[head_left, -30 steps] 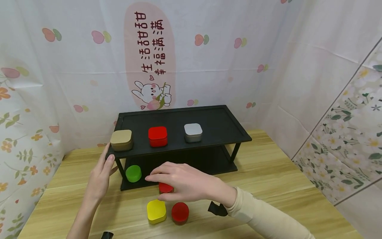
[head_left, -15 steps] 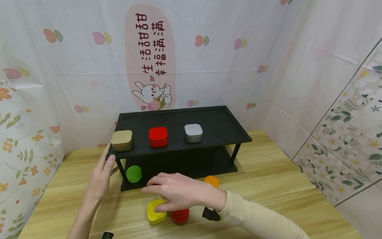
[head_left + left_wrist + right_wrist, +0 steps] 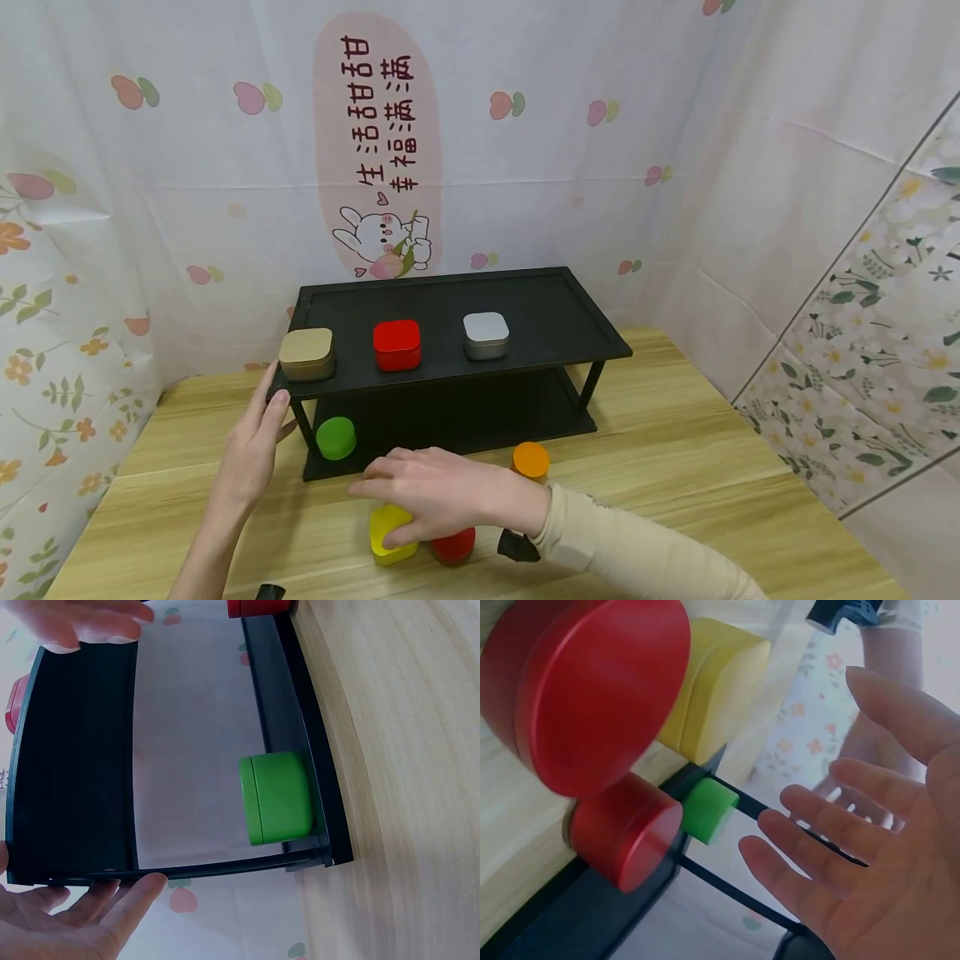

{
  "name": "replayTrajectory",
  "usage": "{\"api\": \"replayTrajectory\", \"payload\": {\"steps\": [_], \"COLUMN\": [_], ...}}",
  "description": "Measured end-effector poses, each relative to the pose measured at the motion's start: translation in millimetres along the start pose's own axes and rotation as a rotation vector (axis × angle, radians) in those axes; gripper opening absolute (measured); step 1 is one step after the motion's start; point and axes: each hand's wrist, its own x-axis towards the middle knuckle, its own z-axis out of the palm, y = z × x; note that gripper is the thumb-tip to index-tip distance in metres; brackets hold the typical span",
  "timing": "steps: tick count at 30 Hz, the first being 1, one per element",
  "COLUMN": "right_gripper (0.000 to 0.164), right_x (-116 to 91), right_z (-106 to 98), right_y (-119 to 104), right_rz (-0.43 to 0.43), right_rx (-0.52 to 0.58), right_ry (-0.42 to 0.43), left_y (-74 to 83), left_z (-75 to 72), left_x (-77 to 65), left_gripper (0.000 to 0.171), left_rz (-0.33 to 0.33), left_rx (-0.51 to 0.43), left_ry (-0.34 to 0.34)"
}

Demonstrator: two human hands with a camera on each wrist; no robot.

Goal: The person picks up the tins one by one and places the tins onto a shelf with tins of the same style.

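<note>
My left hand point(image 3: 251, 442) touches the left end of the black two-tier rack point(image 3: 517, 292); in the left wrist view its fingertips rest along the end edge. My right hand point(image 3: 442, 492) hovers over the yellow tin point(image 3: 386, 529) and a round red tin point(image 3: 453, 547), partly covering both. The right wrist view shows its fingers spread, with nothing in them. Another red tin point(image 3: 630, 832) stands near the rack's front edge, hidden behind my right hand in the head view. A green tin point(image 3: 335, 437) sits on the lower tier at the left.
On the top tier stand a gold tin point(image 3: 307, 354), a square red tin point(image 3: 397, 346) and a silver tin point(image 3: 486, 336). An orange tin point(image 3: 531, 461) is on the wooden table point(image 3: 675, 467), right of my right hand. Patterned curtains point(image 3: 525, 167) hang behind.
My right hand has moved down and slightly left, towards me, over the yellow and round red tins. The orange tin has come into view. My left hand stays on the rack.
</note>
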Motion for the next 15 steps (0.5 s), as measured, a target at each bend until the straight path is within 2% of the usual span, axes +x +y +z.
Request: {"api": "replayTrajectory", "payload": {"steps": [6, 15], "right_gripper": [0.069, 0.065], "right_x": [4.6, 10.7], "right_z": [6.4, 15.0], "right_y": [-1.4, -3.8], "right_rz": [-0.003, -0.003], "right_rx": [-0.001, -0.021], "right_ry": [-0.029, -0.043], "left_y": [-0.1, -0.3], "left_z": [-0.3, -0.4], "left_x": [-0.4, 0.0], "left_gripper": [0.055, 0.055], "left_rz": [-0.001, -0.005], "left_rx": [0.001, 0.002], "left_ry": [-0.002, -0.003]}}
